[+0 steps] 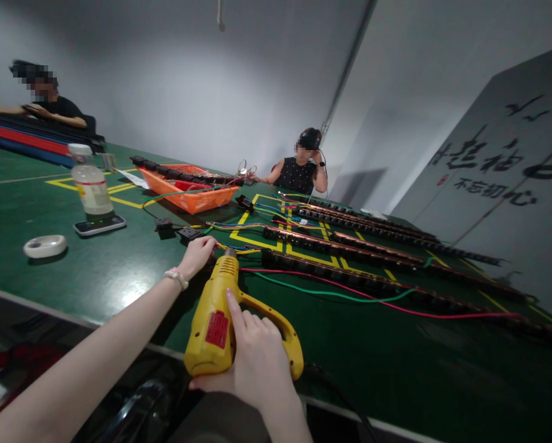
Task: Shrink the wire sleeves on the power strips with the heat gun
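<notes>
Green table [141, 264], crowded. Long black strips [331, 271] take up the right side, roughly side by side, running from the middle off to the right, wires at their left ends. Loose red wire [442, 315] and green wire [331, 296] trail along the near side of the closest strip. Orange basket [211, 200] at far middle, another black strip lying across its top. Black blocks [190, 234] sit between basket and left hand [197, 255], just beside the hand. Left side: bottle [91, 187], with phone [100, 226] right at its base, and white case [45, 247] nearer. Yellow tape [126, 202] marks the tabletop. One person [298, 175] sits across the table, far middle; another person [66, 112] at far left, behind red and blue bars [26, 138].

Heat gun [213, 314] is at near middle, at the table's near edge, nozzle aimed away toward the yellow wires [245, 251]. Right hand [261, 351] is clamped around the gun's body, not its handle: index finger straight along the top, other fingers curled, thumb side underneath. Left arm stretches in from the near left, bracelet [178, 278] on wrist, palm down, fingers together at the wire ends beyond the gun; fingertips partly hidden, can't tell if they grip anything.
</notes>
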A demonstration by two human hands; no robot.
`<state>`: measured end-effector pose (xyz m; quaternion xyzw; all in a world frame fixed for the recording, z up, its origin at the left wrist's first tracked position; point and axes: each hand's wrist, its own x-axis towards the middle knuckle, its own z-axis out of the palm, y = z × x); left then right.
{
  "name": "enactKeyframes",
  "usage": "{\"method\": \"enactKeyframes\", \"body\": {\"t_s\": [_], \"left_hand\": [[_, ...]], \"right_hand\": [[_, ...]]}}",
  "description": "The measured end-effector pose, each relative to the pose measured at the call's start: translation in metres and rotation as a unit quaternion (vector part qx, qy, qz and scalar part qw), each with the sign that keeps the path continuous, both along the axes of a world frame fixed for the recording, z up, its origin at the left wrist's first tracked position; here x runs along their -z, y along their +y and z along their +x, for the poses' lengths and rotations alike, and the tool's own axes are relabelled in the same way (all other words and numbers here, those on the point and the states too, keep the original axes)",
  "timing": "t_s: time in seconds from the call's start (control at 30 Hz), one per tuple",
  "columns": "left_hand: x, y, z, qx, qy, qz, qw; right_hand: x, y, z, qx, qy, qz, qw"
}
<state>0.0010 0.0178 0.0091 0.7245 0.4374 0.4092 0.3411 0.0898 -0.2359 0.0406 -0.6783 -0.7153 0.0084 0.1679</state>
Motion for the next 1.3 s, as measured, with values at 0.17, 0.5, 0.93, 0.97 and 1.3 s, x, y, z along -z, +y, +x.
{"method": "enactKeyframes", "body": {"t_s": [0.17, 0.5, 0.93, 0.97, 1.3], "left_hand": [[0.004, 0.001, 0.0, 0.025, -0.008, -0.044, 0.999], [0.007, 0.006, -0.002, 0.034, 0.045, -0.008, 0.998], [0.007, 0.01, 0.005, 0.002, 0.077, -0.028, 0.997], [0.008, 0.011, 0.005, 0.001, 0.076, -0.031, 0.997], [0.005, 0.012, 0.004, 0.017, 0.087, -0.005, 0.996]], "right_hand": [[-0.004, -0.01, 0.015, 0.028, 0.018, -0.014, 0.999], [0.006, -0.022, 0.043, 0.098, -0.012, 0.048, 0.994], [0.005, -0.016, 0.02, 0.115, -0.054, 0.061, 0.99], [0.005, -0.014, 0.015, 0.113, -0.055, 0.061, 0.99], [0.013, 0.013, -0.042, 0.063, -0.055, 0.06, 0.995]]}}
